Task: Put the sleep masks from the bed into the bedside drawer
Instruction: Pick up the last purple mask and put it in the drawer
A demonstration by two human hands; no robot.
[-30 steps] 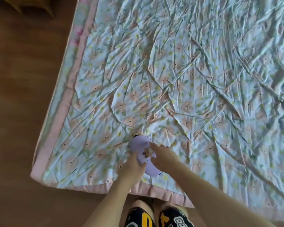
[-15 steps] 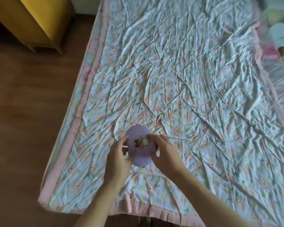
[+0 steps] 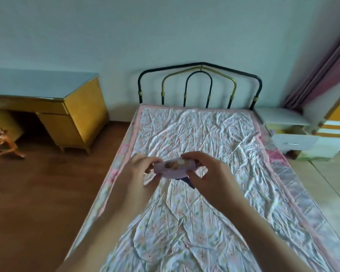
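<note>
One lilac sleep mask (image 3: 174,167) is held up at the centre of the frame over the bed (image 3: 194,134), its long axis running left to right. The left hand (image 3: 139,169) pinches its left end and the right hand (image 3: 206,171) pinches its right end, a dark strap hanging below. The bedside drawer (image 3: 294,143) stands pulled out at the right edge of the frame, upper right of the hands, so the right hand is nearer it. No other mask shows on the bed
</note>
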